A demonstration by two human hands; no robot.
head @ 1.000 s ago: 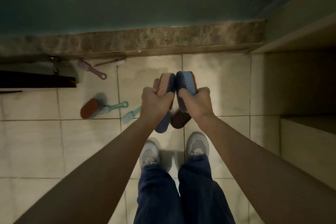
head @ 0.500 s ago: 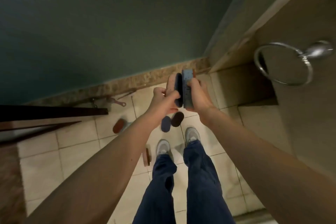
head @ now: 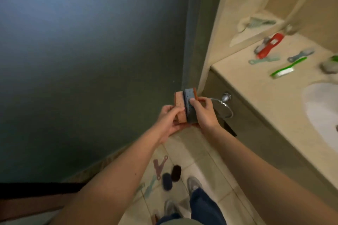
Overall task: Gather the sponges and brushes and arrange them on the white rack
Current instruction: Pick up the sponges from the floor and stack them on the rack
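Note:
Both hands hold sponges side by side at chest height in front of the dark wall. My left hand (head: pixel 169 120) grips an orange sponge (head: pixel 180 109). My right hand (head: pixel 203 113) grips a blue sponge (head: pixel 190 107) with an orange backing, thumb on top. Down on the floor lie a pink brush (head: pixel 158 165), a teal brush (head: pixel 150 185), a dark blue sponge (head: pixel 166 181) and a dark brown sponge (head: pixel 176 172). On the counter (head: pixel 259 86) lie a green brush (head: pixel 288 67), a teal brush (head: pixel 264 59), a grey-blue brush (head: pixel 300 54) and a red brush (head: pixel 270 44). No white rack is in view.
A white sink (head: pixel 321 113) is set into the counter at right. A chrome towel ring (head: pixel 225 105) hangs on the cabinet front just right of my right hand. A corner shelf (head: pixel 256 31) holds pale items. My shoes (head: pixel 193 184) stand on the tiled floor.
The view has swung up and to the right, bringing the counter and sink into sight. Both hands rose with the sponges and still hold them pressed together.

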